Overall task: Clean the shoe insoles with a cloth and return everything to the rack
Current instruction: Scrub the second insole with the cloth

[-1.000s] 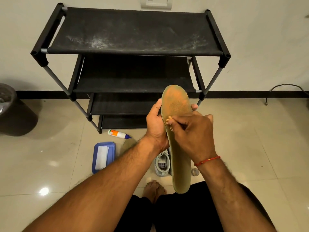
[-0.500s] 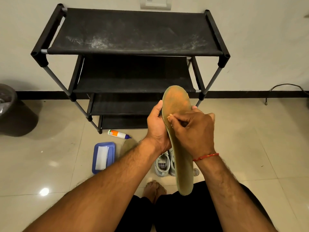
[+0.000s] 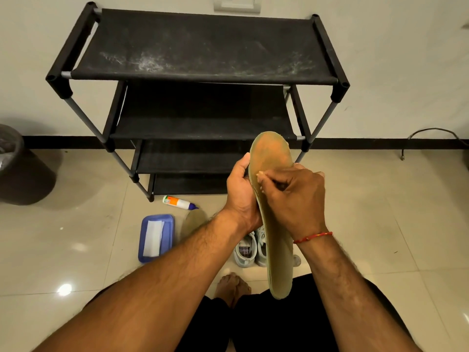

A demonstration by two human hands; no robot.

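Partly hidden: my right hand (image 3: 294, 199) and wrist cover the middle of the insole (image 3: 272, 158); my left forearm crosses a second insole (image 3: 194, 221) lying on the floor, and the pair of pale sneakers (image 3: 245, 252) sits half behind the raised insole.
Cut off: the dark bin (image 3: 15, 168) at the left edge, the wall socket (image 3: 237, 3) at the top, the black cable (image 3: 431, 133) at the right.
Hard to make out: whether my right fingertips hold anything small between them.
Left hand (image 3: 241, 191): grips the insole from the left, thumb on the front edge, fingers wrapped behind, one fingertip showing past the right edge.
Right hand: fingers curled, thumb and forefinger bunched in a pinch at the insole's left edge just below the toe; a red thread (image 3: 313, 236) circles the wrist.
Where the insole is: held upright between both hands, in front of the black shoe rack (image 3: 203, 47), toe up, heel down over my lap.
How it looks: olive-tan, long and narrow, with an orange, grubby patch across the toe.
Floor: a blue tray (image 3: 168, 219) with a folded white cloth (image 3: 153, 237) inside, and a glue bottle (image 3: 179, 201) lying on its side near the rack's foot.
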